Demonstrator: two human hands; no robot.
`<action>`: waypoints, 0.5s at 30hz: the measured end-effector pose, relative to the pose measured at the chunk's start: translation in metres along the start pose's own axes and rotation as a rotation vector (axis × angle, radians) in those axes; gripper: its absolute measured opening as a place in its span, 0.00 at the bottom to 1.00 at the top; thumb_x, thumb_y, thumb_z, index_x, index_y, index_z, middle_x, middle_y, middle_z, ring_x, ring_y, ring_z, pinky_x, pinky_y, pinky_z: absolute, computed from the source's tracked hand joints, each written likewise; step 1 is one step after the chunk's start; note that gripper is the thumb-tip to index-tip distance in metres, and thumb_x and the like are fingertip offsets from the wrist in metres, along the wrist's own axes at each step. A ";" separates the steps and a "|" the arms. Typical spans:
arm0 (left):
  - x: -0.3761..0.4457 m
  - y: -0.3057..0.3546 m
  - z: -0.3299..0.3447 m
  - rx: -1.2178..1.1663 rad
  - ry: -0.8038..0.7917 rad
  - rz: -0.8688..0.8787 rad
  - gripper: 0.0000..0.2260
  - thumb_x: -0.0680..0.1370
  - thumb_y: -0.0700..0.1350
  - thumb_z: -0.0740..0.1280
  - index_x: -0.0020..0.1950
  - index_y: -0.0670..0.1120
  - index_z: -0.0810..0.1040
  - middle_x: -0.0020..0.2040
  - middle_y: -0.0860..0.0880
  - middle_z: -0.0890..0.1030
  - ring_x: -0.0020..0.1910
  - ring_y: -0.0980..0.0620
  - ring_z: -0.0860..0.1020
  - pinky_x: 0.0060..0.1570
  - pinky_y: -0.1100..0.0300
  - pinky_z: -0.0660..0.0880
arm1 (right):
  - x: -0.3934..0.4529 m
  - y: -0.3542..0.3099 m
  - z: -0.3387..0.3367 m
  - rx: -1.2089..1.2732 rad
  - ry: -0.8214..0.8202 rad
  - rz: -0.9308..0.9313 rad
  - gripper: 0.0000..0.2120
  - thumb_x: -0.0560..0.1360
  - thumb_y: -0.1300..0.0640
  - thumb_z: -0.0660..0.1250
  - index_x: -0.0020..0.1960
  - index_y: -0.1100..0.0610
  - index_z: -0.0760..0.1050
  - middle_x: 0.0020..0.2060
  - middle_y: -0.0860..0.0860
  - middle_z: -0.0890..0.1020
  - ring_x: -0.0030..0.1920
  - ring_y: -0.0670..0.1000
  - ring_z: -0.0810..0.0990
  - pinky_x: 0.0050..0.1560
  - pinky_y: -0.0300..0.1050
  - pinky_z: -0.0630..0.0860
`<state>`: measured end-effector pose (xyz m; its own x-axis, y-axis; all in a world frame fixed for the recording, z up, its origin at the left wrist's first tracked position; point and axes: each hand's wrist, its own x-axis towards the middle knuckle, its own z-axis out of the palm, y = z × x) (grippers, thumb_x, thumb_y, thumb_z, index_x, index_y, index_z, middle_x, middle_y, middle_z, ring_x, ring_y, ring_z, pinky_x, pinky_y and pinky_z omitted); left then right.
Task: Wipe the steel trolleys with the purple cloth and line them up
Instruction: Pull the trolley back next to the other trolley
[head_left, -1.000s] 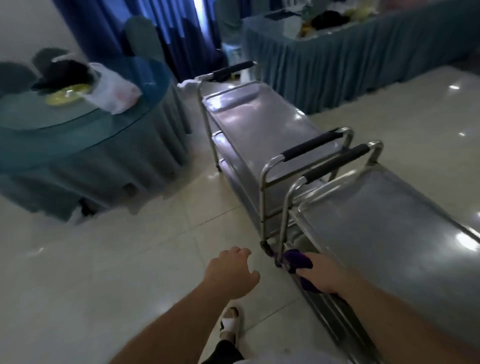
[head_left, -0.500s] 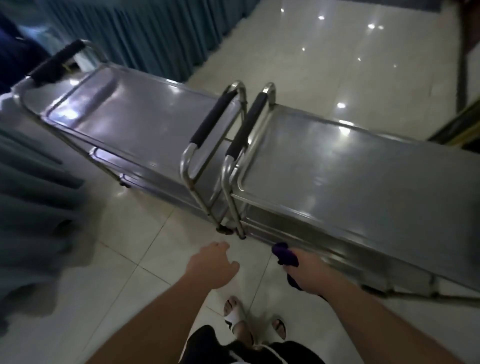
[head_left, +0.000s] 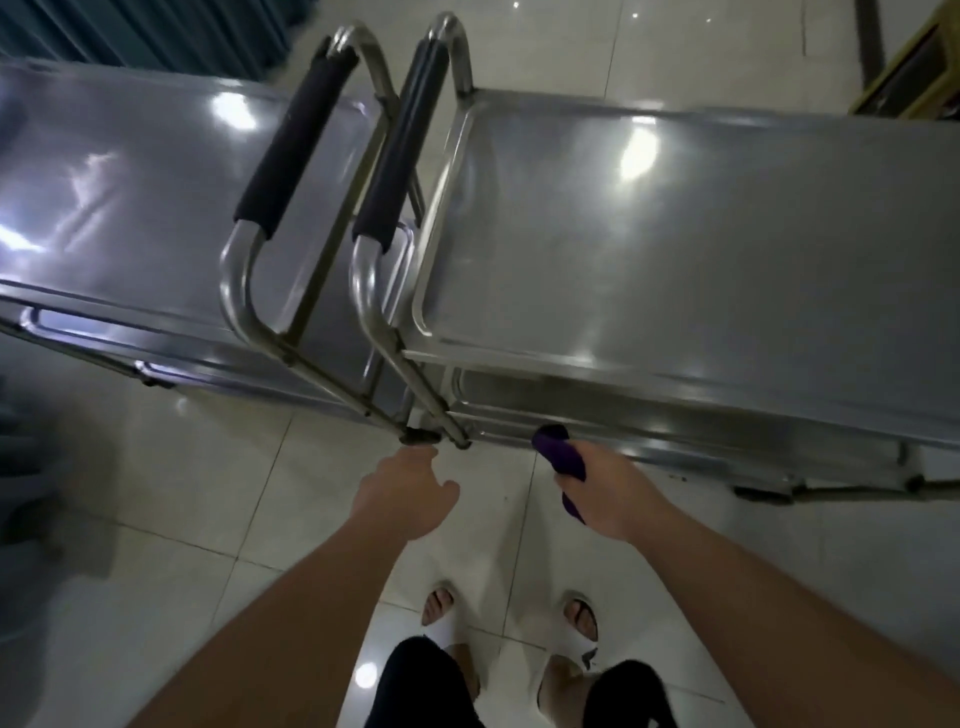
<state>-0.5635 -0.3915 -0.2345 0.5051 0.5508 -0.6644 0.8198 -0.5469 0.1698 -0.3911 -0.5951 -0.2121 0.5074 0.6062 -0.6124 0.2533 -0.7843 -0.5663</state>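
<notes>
Two steel trolleys stand end to end, the left trolley (head_left: 130, 208) and the right trolley (head_left: 701, 249), their black-padded handles (head_left: 296, 145) side by side in the middle. My right hand (head_left: 608, 493) grips the bunched purple cloth (head_left: 558, 452) at the lower shelf edge of the right trolley, near its corner leg. My left hand (head_left: 402, 496) hovers just below the trolleys' meeting legs with loosely curled fingers, holding nothing.
Pale glossy floor tiles (head_left: 208, 493) lie around me, with my sandalled feet (head_left: 579, 618) below. A teal table skirt (head_left: 130, 31) hangs behind the left trolley. Dark fabric (head_left: 31, 493) sits at the left edge, and a yellow-edged object (head_left: 914, 62) at the top right.
My view has swung down and right, from along the trolleys to above their handles. My right hand with the cloth stays at the right trolley's lower edge. My left hand remains free.
</notes>
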 end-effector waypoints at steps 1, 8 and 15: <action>0.016 -0.007 0.005 -0.056 0.031 -0.010 0.30 0.78 0.62 0.63 0.80 0.58 0.67 0.74 0.51 0.74 0.69 0.45 0.75 0.66 0.48 0.74 | 0.016 0.001 0.012 -0.002 0.012 -0.006 0.11 0.84 0.52 0.65 0.65 0.48 0.75 0.49 0.50 0.83 0.49 0.53 0.82 0.48 0.46 0.75; 0.123 -0.038 0.044 -0.571 0.334 -0.008 0.26 0.80 0.57 0.71 0.74 0.49 0.72 0.64 0.50 0.79 0.54 0.60 0.83 0.45 0.63 0.77 | 0.138 -0.004 0.087 0.035 0.078 -0.091 0.14 0.85 0.47 0.61 0.68 0.49 0.75 0.51 0.50 0.81 0.51 0.55 0.82 0.54 0.49 0.77; 0.199 -0.026 0.062 -0.973 0.624 0.249 0.11 0.76 0.59 0.72 0.57 0.62 0.77 0.53 0.60 0.82 0.53 0.63 0.81 0.56 0.59 0.76 | 0.242 -0.020 0.110 0.002 0.451 -0.284 0.17 0.83 0.49 0.65 0.70 0.51 0.73 0.59 0.53 0.81 0.56 0.57 0.81 0.57 0.57 0.79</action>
<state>-0.5014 -0.3068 -0.4165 0.5030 0.8572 -0.1101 0.4046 -0.1210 0.9065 -0.3642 -0.4183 -0.4101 0.7227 0.6774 -0.1370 0.4309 -0.5965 -0.6771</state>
